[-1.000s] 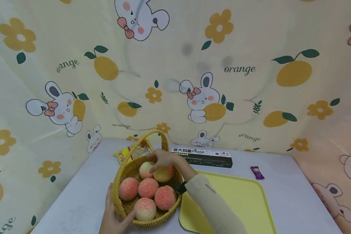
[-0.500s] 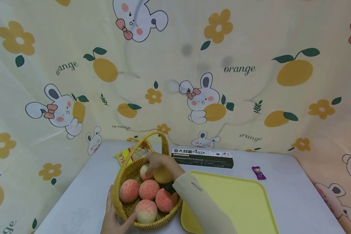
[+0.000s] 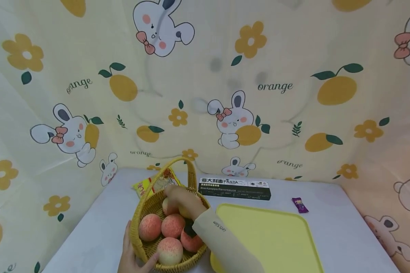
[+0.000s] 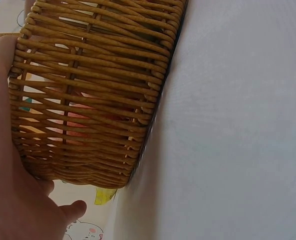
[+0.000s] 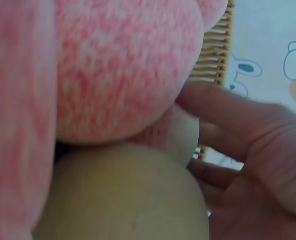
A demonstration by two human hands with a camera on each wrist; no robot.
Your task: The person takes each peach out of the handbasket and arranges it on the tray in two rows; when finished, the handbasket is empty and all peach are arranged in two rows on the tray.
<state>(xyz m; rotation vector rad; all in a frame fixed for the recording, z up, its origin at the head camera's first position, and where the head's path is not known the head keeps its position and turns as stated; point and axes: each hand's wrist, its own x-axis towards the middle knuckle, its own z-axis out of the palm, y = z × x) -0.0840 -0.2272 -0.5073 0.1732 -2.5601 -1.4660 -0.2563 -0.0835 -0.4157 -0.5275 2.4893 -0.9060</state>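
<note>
A wicker basket (image 3: 154,204) with a tall arched handle holds several peaches, pink-speckled like this front one (image 3: 169,251). My left hand (image 3: 131,259) grips the basket's left side, thumb over the rim; the left wrist view shows the hand (image 4: 10,165) against the woven wall (image 4: 92,75). Inside the basket, my right hand (image 3: 182,200) curls round a pale peach (image 3: 166,207) at the back. In the right wrist view, thumb and fingers lie on either side of that peach (image 5: 183,137). A yellowish peach (image 5: 127,195) sits beside it, mostly hidden by the hand in the head view.
A yellow tray (image 3: 266,235) lies right of the basket, partly under my right forearm. Behind them stand a black-and-white pasta box (image 3: 234,188) and a yellow food packet (image 3: 164,180). A small purple wrapped sweet (image 3: 300,205) lies to the right. A printed cloth (image 3: 191,76) hangs behind the table.
My right hand has sunk deeper into the basket, its fingers closing round the pale peach. The right forearm has shifted left. My left hand keeps its grip on the basket.
</note>
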